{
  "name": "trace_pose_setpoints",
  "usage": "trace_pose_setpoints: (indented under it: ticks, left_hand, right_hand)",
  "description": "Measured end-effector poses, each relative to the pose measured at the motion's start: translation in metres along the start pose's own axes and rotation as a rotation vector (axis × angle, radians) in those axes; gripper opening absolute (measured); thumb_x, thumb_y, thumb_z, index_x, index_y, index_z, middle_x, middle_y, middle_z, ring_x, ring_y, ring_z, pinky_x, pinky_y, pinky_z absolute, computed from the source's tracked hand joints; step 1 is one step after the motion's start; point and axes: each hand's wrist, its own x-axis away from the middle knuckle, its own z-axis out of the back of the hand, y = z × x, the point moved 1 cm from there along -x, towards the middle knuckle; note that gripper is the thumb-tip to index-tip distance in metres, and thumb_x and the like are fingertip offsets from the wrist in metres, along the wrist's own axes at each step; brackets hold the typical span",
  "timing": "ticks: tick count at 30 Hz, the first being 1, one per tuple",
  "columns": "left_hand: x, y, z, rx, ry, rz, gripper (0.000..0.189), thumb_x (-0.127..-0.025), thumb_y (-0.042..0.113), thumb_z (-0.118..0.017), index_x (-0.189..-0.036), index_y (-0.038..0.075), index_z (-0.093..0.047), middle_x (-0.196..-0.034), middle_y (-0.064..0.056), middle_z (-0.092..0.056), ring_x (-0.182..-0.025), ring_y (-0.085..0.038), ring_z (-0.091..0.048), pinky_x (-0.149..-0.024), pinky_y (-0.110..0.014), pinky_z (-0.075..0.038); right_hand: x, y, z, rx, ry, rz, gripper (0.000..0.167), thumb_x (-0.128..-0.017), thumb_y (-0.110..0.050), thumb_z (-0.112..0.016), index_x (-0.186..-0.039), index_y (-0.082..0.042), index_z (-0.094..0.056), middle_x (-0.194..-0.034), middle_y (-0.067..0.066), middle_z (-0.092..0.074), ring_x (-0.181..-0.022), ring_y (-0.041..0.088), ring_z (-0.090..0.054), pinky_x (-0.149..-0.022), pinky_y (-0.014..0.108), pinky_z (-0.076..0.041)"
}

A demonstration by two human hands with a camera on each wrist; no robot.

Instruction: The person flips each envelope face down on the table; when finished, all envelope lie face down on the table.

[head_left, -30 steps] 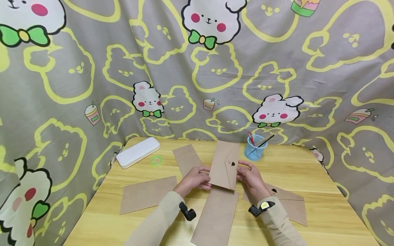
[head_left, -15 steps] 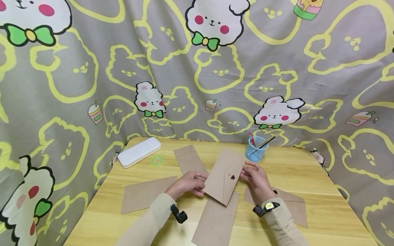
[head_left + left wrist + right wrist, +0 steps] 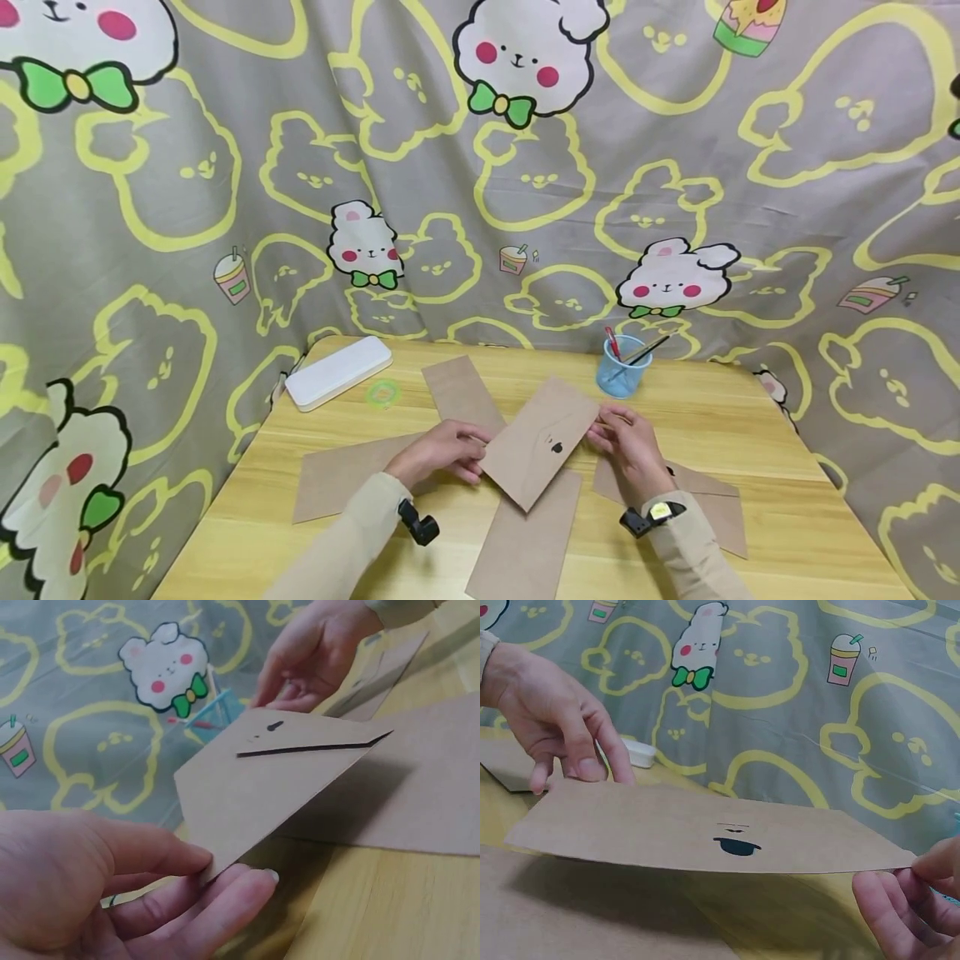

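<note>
A brown paper envelope (image 3: 538, 442) with a small black hat print near its flap is held between both hands, tilted above the table. My left hand (image 3: 444, 452) pinches its left corner between thumb and fingers, plain in the left wrist view (image 3: 150, 892). At the opposite corner, my right hand (image 3: 628, 440) pinches the envelope too, as the right wrist view shows at the fingers (image 3: 900, 904). Under it lies another brown envelope (image 3: 525, 542), and its shadow falls there.
More brown envelopes lie on the wooden table (image 3: 247, 533): one to the left (image 3: 345, 479), one behind (image 3: 461, 387), one to the right (image 3: 712, 504). At the back stand a white case (image 3: 339, 372), a green tape roll (image 3: 383, 393) and a blue pen cup (image 3: 621, 379).
The held envelope has turned clockwise and come down toward me, from nearly upright to slanted. My left hand has shifted left and slightly nearer; the right moved slightly right.
</note>
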Motion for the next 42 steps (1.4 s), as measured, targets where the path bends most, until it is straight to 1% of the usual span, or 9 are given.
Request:
trace_pose_setpoints:
  ticks: [5,10,19,22,26,29,36,39,42]
  left_hand:
    - [0.005,-0.002,0.012,0.003,0.060,0.004,0.033,-0.106,0.007,-0.066,-0.135,-0.009,-0.066,-0.095,-0.012,-0.073,-0.079,-0.016,-0.075,-0.078,-0.034,-0.072]
    - [0.012,-0.003,0.023,-0.016,0.087,0.021,0.022,-0.108,0.013,-0.067,-0.119,-0.006,-0.070,-0.096,-0.012,-0.071,-0.080,-0.017,-0.075,-0.078,-0.032,-0.071]
    - [0.018,-0.001,0.032,-0.037,0.062,0.021,0.022,-0.114,0.022,-0.059,-0.109,0.002,-0.066,-0.089,-0.004,-0.065,-0.070,-0.014,-0.070,-0.069,-0.033,-0.071]
    - [0.019,-0.002,0.033,-0.016,0.086,0.016,0.022,-0.114,0.023,-0.060,-0.105,0.003,-0.065,-0.089,-0.004,-0.066,-0.072,-0.014,-0.071,-0.069,-0.032,-0.071]
    - [0.018,0.000,0.035,0.028,0.143,-0.018,0.023,-0.112,0.024,-0.065,-0.102,0.003,-0.067,-0.090,-0.005,-0.067,-0.076,-0.014,-0.070,-0.072,-0.030,-0.071]
    - [0.015,0.001,0.037,0.058,0.173,-0.048,0.023,-0.111,0.025,-0.066,-0.103,0.004,-0.067,-0.093,-0.005,-0.068,-0.078,-0.014,-0.070,-0.075,-0.032,-0.071]
    - [0.014,0.008,0.043,0.109,0.188,-0.112,0.025,-0.112,0.026,-0.064,-0.116,0.001,-0.068,-0.108,-0.007,-0.069,-0.087,-0.015,-0.071,-0.082,-0.035,-0.071]
    - [0.015,0.013,0.044,0.117,0.195,-0.141,0.030,-0.112,0.027,-0.065,-0.123,-0.001,-0.067,-0.112,-0.008,-0.069,-0.089,-0.015,-0.071,-0.081,-0.034,-0.071]
    - [0.015,0.018,0.044,0.115,0.227,-0.167,0.033,-0.111,0.028,-0.066,-0.127,-0.001,-0.068,-0.115,-0.010,-0.071,-0.089,-0.015,-0.071,-0.079,-0.033,-0.070]
  right_hand:
    - [0.003,0.004,0.000,-0.014,-0.016,-0.012,0.018,-0.114,-0.005,-0.052,-0.130,0.000,-0.055,-0.101,0.001,-0.067,-0.084,0.011,-0.073,-0.087,0.025,-0.069]
    - [0.008,0.006,-0.003,-0.035,-0.034,-0.040,0.016,-0.114,-0.006,-0.051,-0.128,0.000,-0.057,-0.100,0.002,-0.067,-0.086,0.013,-0.074,-0.089,0.027,-0.069]
    - [0.017,0.006,-0.005,-0.032,-0.061,-0.035,0.019,-0.114,-0.007,-0.051,-0.130,0.001,-0.057,-0.097,0.001,-0.071,-0.086,0.012,-0.075,-0.089,0.027,-0.069]
    - [0.019,0.005,-0.005,-0.035,-0.070,-0.037,0.022,-0.114,-0.007,-0.051,-0.133,0.002,-0.056,-0.099,0.001,-0.072,-0.088,0.012,-0.076,-0.091,0.027,-0.069]
    - [0.023,0.001,-0.005,-0.037,-0.083,-0.031,0.021,-0.114,-0.009,-0.051,-0.133,0.000,-0.056,-0.103,0.001,-0.071,-0.092,0.012,-0.075,-0.094,0.027,-0.068]
    - [0.026,-0.002,-0.005,-0.048,-0.095,-0.023,0.018,-0.114,-0.010,-0.052,-0.129,-0.003,-0.057,-0.104,0.000,-0.069,-0.093,0.011,-0.074,-0.094,0.026,-0.068]
    - [0.027,-0.012,-0.003,-0.106,-0.071,-0.029,0.006,-0.114,-0.013,-0.055,-0.116,-0.011,-0.059,-0.098,-0.004,-0.070,-0.086,0.008,-0.072,-0.082,0.021,-0.068]
    - [0.026,-0.016,-0.003,-0.109,-0.076,-0.011,0.010,-0.114,-0.013,-0.056,-0.110,-0.014,-0.064,-0.096,-0.005,-0.073,-0.087,0.008,-0.073,-0.082,0.021,-0.067]
    - [0.026,-0.019,-0.003,-0.108,-0.085,0.007,0.015,-0.114,-0.015,-0.057,-0.105,-0.017,-0.069,-0.097,-0.005,-0.077,-0.089,0.008,-0.074,-0.083,0.021,-0.068]
